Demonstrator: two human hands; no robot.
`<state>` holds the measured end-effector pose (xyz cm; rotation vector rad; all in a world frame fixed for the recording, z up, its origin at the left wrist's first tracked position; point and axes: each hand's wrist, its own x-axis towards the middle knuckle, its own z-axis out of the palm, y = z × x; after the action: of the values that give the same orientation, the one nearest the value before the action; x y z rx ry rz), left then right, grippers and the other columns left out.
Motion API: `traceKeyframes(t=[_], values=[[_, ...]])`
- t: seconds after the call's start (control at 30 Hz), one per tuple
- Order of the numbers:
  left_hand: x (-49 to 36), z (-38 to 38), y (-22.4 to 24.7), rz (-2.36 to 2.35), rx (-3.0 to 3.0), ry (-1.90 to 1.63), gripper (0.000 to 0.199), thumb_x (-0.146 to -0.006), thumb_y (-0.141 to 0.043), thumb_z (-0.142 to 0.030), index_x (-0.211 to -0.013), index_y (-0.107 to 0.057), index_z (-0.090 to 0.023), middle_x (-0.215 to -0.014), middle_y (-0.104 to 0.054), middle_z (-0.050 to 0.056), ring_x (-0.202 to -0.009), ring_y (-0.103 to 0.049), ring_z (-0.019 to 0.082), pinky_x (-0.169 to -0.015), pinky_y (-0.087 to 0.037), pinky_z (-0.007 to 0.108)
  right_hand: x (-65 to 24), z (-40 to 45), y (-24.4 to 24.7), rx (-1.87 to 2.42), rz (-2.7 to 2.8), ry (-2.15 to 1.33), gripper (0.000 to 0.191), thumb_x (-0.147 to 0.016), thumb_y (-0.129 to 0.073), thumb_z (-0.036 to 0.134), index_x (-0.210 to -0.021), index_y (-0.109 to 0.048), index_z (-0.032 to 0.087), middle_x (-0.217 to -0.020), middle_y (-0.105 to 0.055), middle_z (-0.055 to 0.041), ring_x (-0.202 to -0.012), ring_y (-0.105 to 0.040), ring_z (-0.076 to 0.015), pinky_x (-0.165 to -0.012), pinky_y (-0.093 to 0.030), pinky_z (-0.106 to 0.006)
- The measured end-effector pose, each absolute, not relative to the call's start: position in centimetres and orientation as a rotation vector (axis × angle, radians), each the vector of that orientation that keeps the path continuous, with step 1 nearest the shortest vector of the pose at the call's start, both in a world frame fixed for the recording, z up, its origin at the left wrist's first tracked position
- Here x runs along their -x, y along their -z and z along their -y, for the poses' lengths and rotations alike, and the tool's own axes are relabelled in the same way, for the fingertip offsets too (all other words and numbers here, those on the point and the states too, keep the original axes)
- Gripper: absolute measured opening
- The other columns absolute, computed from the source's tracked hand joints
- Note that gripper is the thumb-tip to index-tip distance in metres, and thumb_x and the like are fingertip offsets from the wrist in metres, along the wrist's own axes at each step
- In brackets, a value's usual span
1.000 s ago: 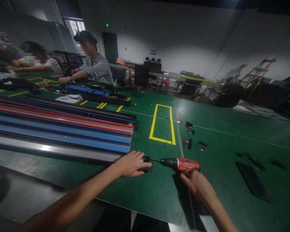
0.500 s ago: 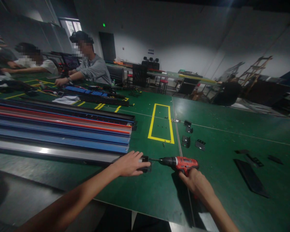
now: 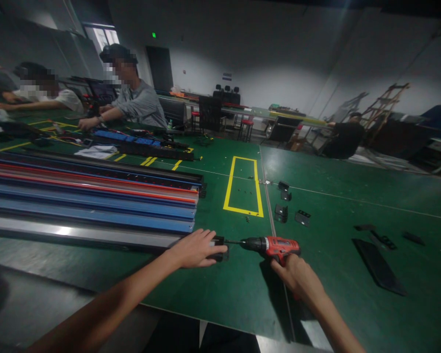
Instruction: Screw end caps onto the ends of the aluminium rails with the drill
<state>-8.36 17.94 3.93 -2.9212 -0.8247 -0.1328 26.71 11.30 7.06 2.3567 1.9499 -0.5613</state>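
Observation:
My right hand (image 3: 299, 274) is wrapped round the grip of a red and black cordless drill (image 3: 281, 247). Its long bit points left and meets the black end piece (image 3: 219, 241) of a long silver metal profile (image 3: 106, 232). Over that same end lies my left hand (image 3: 196, 249), fingers and thumb holding it from above. Fingers hide part of the end piece, and whether a screw sits at the bit's tip is too small to tell. Beyond the silver profile, several blue and red profiles (image 3: 95, 198) lie side by side on the green table (image 3: 235, 289).
Small black brackets (image 3: 281, 213) lie right of a yellow tape rectangle (image 3: 225, 196), with tiny screws (image 3: 247, 219) near it. A flat black plate (image 3: 377, 264) rests farther right. Two co-workers sit at the far left, one in a grey sleeve (image 3: 147, 105), near blue packs and wires.
The view has shifted slightly, so the whole scene sits a little farther left. Both hands, the drill and the silver profile keep the same positions relative to each other.

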Motion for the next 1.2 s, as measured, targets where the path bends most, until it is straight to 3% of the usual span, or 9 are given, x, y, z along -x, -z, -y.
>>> traceKeyframes(t=[1.2], values=[[8.2, -17.8, -4.3, 0.813, 2.873, 0.035, 0.052, -0.099, -0.059, -0.053, -0.148, -0.048, -0.04, -0.114, -0.06, 0.012, -0.094, -0.063, 0.03, -0.077, -0.047, 0.037, -27.2, -11.4, -6.5, -2.265, -2.001, 0.51, 0.042, -0.101, -0.047, 0.047, -0.096, -0.07, 0.012, -0.095, -0.075, -0.0183, -0.086, -0.075, -0.0285, -0.073, -0.048, -0.034]])
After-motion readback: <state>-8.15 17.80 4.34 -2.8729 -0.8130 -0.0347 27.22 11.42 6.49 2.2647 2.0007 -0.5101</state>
